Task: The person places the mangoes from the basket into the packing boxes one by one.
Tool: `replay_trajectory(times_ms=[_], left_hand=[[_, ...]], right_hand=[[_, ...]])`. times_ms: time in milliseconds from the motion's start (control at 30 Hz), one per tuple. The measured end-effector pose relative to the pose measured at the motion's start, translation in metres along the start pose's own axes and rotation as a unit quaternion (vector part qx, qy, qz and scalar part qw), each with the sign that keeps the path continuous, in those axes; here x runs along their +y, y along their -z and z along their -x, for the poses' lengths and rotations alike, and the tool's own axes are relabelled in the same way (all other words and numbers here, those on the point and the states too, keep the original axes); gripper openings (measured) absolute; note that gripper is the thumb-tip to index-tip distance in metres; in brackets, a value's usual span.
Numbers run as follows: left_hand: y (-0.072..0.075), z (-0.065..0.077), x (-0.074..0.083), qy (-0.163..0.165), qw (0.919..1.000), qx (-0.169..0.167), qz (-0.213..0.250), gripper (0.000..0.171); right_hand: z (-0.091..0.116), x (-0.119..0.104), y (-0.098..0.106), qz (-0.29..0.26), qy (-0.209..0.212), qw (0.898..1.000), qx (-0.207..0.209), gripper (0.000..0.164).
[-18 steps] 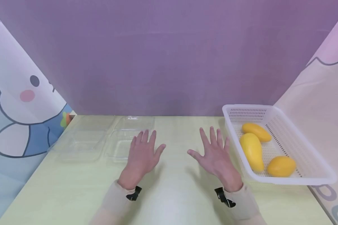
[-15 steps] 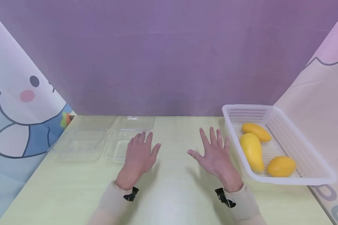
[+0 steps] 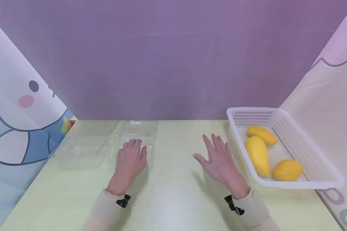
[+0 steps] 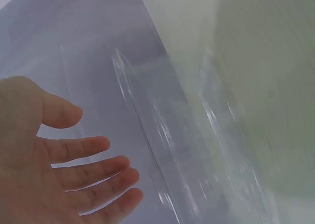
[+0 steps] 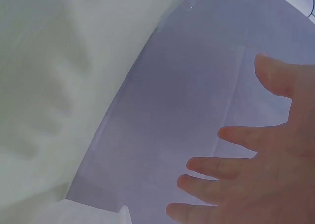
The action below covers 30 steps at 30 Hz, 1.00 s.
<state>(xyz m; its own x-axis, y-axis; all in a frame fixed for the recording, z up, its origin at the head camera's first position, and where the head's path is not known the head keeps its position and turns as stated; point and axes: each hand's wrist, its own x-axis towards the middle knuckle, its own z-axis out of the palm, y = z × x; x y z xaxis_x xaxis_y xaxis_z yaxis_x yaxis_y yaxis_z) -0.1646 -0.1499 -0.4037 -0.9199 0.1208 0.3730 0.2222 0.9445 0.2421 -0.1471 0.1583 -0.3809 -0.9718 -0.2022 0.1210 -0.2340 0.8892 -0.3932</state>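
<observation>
Since the earlier frame, the left hand (image 3: 130,163) has shifted leftward over the near part of the smaller clear box (image 3: 136,131), fingers loosely bent and grasping nothing. Released too, the right hand (image 3: 219,163) spreads beside the white basket (image 3: 300,185) of mangoes (image 3: 257,155). The box lies on the table (image 3: 173,192), beside a larger clear box (image 3: 84,144). Such thin plastic probably flexes, so a light pinch at its rim should suit better than pressing down.
</observation>
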Motion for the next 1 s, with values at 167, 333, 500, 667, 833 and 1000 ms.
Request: replay_trajectory(times_ms=[167, 333, 500, 667, 833, 1000], left_hand=[[0.000, 0.001, -0.017, 0.014, 0.9997, 0.014, -0.012, 0.037], [0.000, 0.001, -0.030, 0.021, 0.9989, 0.037, -0.021, 0.036], [0.002, 0.001, -0.042, 0.034, 0.9977, 0.055, -0.021, 0.036], [0.007, 0.004, -0.050, 0.049, 0.9966, 0.045, -0.048, 0.034], [0.011, 0.007, -0.057, 0.061, 0.9953, 0.031, -0.069, 0.033], [0.010, 0.010, -0.060, 0.096, 0.9939, 0.015, -0.053, 0.030]], right_hand=[[0.000, 0.003, 0.006, 0.000, 0.008, 1.000, 0.006, 0.078], [0.001, 0.006, 0.011, 0.002, 0.015, 1.000, 0.000, 0.076], [0.005, 0.006, 0.018, 0.007, 0.026, 1.000, 0.003, 0.074], [0.010, 0.008, 0.028, 0.018, 0.026, 0.999, 0.002, 0.074], [0.016, 0.008, 0.037, 0.030, 0.020, 0.999, -0.005, 0.074], [0.020, 0.007, 0.045, 0.047, 0.024, 0.999, -0.003, 0.074]])
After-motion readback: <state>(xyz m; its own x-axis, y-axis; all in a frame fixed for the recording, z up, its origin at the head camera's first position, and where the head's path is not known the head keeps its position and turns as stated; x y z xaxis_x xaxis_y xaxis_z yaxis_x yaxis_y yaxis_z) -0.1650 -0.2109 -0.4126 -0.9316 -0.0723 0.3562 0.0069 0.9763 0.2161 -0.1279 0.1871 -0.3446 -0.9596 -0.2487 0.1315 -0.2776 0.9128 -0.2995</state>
